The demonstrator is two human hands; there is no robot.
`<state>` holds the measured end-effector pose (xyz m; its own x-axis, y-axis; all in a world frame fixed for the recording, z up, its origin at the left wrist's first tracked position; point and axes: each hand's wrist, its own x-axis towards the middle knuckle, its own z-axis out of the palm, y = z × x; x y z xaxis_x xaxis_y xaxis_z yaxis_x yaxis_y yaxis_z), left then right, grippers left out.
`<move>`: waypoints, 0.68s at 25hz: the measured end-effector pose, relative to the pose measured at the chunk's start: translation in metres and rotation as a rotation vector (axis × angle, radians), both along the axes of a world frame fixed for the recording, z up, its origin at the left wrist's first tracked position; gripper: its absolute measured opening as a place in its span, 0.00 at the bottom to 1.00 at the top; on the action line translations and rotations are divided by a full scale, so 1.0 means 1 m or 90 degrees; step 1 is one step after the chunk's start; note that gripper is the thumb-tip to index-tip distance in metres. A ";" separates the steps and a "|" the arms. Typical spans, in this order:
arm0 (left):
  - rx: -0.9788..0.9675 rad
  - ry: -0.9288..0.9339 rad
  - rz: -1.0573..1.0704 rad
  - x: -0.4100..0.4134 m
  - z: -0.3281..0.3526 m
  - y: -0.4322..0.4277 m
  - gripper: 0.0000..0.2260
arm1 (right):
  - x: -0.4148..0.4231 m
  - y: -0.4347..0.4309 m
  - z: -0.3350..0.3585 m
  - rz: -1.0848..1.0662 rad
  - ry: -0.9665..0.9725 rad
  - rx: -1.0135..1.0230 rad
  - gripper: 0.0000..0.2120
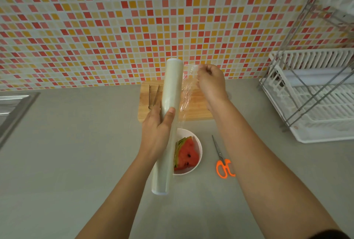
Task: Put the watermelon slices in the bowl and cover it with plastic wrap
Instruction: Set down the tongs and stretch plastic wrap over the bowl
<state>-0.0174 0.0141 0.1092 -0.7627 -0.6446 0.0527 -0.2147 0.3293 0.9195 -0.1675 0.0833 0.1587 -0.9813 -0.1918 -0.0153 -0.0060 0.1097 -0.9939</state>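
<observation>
Left hand (157,131) grips wrap roll (172,85) above bowl (200,149); right hand (210,81) pinches film (188,87) beside roll.

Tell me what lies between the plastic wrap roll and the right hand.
A sheet of clear film stretches from the roll to the right hand, in the head view.

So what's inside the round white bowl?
Red watermelon slices with green rinds and dark seeds lie in the round white bowl. Its left side is hidden behind the long roll of clear plastic wrap that the left hand holds, so anything there cannot be seen.
</observation>
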 end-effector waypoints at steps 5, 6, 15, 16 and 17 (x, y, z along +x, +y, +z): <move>0.044 0.021 -0.019 0.004 0.007 -0.010 0.17 | 0.036 0.014 -0.028 0.185 -0.183 -0.041 0.30; 0.040 0.021 -0.021 0.004 0.007 -0.011 0.16 | 0.051 0.015 -0.039 0.234 -0.179 -0.016 0.28; 0.003 -0.052 -0.014 -0.001 -0.008 -0.005 0.23 | 0.081 0.007 -0.088 0.009 0.069 0.111 0.16; 0.008 -0.064 -0.010 -0.003 -0.011 -0.003 0.24 | 0.079 0.011 -0.093 0.008 0.068 0.125 0.15; -0.003 -0.080 -0.003 -0.004 -0.015 -0.002 0.24 | 0.076 0.015 -0.097 0.010 0.063 0.136 0.15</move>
<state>-0.0210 0.0118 0.0942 -0.7669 -0.6405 -0.0399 -0.3260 0.3352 0.8840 -0.0911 0.0983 0.0617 -0.9768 -0.2103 0.0393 -0.1060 0.3161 -0.9428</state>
